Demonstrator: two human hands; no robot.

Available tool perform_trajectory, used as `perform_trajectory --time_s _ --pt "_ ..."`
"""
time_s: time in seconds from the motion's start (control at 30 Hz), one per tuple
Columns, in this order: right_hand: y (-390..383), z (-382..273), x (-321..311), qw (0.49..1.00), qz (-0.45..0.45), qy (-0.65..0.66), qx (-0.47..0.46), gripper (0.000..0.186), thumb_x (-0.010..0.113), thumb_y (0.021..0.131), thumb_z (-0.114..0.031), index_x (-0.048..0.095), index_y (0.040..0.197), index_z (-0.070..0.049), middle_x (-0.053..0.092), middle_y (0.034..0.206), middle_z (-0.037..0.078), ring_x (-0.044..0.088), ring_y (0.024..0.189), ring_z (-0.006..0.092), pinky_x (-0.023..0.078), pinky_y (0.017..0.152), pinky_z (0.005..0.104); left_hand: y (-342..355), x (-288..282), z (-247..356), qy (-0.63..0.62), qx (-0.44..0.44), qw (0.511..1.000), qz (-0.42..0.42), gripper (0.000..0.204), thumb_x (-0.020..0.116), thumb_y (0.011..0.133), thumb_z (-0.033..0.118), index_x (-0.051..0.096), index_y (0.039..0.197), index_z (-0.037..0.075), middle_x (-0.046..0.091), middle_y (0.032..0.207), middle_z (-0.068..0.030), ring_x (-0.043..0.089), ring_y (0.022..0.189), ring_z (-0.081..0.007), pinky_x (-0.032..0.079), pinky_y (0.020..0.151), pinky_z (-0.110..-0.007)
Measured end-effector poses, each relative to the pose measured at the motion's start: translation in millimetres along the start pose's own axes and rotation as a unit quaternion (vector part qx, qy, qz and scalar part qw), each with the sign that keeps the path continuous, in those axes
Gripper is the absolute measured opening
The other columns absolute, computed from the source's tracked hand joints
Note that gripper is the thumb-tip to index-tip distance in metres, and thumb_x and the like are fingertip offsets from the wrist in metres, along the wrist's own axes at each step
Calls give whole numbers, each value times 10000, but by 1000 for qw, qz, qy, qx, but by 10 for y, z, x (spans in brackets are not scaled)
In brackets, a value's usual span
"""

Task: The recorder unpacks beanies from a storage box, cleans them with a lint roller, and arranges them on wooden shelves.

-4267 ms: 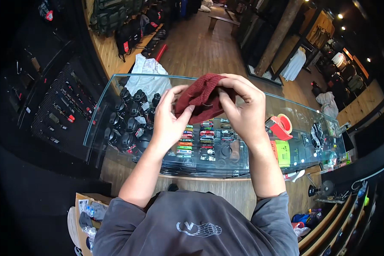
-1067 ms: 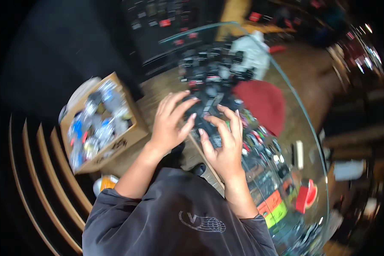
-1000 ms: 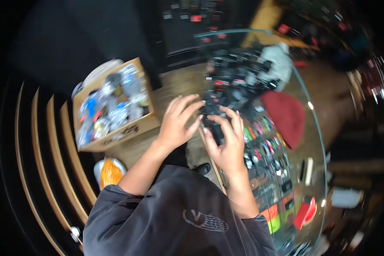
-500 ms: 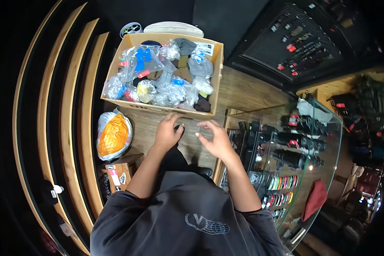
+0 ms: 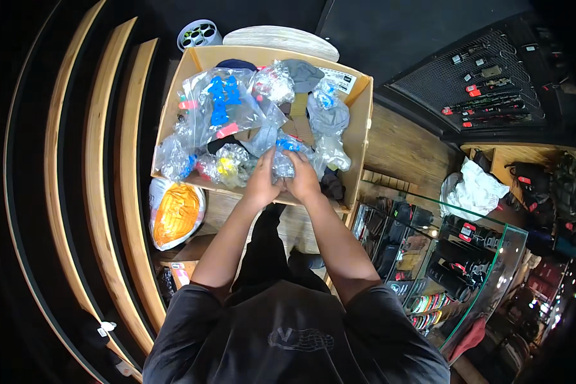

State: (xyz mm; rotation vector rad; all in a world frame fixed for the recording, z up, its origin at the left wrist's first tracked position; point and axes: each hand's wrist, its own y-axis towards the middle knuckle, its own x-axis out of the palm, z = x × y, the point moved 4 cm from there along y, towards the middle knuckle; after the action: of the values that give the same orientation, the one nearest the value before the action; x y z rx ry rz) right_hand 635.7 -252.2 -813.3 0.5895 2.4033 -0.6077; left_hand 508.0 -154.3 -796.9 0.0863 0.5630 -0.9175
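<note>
A cardboard box (image 5: 360, 121) stands in front of me, filled with several clear plastic bags of coloured items. Both hands reach into its near side. My left hand (image 5: 263, 181) and my right hand (image 5: 303, 178) are together on one clear plastic bag (image 5: 283, 160) with blue and grey contents, fingers closed around it. A larger bag holding blue pieces (image 5: 221, 110) lies at the back left of the box. A bag with yellow contents (image 5: 227, 164) sits just left of my left hand.
A bagged orange item (image 5: 175, 212) lies on the floor left of the box. Curved wooden shelf edges (image 5: 102, 192) run along the left. A glass display case (image 5: 454, 249) with small goods stands at the right; a white cloth (image 5: 475, 190) lies by it.
I have turned from the glass case, where a dark red cloth was left, to the cardboard box. Both hands moved from the counter into the box and closed on a bag.
</note>
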Motion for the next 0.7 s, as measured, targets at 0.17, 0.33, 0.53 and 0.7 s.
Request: perform_trajectory --time_s 0.17,0.33,0.53,0.7 --pt "-252 90 -595 967 123 222 -4 651 841 843 15 638 1453 -86 740 1323 157 714 1226 268 539 1089 376 -144 -148 475 -86 30 994 60 915 897 896 181 433 1679 86 456 1672 -276 502 1525 -429 453 1232 -502" --pt "-781 -23 -1181 854 26 511 94 512 781 925 -25 640 1416 6 760 1258 69 716 1142 158 573 1017 328 -71 26 1113 -357 -8 931 -76 1031 918 914 149 313 1746 89 439 1697 -180 496 1514 -278 471 1216 -418" --pt "-1686 -321 -1933 830 253 497 -9 450 759 981 -50 654 1412 25 763 1281 76 717 1167 157 569 1044 336 -169 503 2425 -402 145 850 -307 1047 983 840 122 380 1689 16 572 1593 -132 555 1466 -234 427 1254 -409" --pt "-2605 -186 -2344 792 412 447 -48 359 759 1071 -156 685 1375 20 770 1232 76 718 1129 163 570 1011 323 -611 1131 2963 -321 178 849 -379 1056 1045 744 167 479 1619 -6 589 1594 -136 544 1482 -234 411 1267 -405"
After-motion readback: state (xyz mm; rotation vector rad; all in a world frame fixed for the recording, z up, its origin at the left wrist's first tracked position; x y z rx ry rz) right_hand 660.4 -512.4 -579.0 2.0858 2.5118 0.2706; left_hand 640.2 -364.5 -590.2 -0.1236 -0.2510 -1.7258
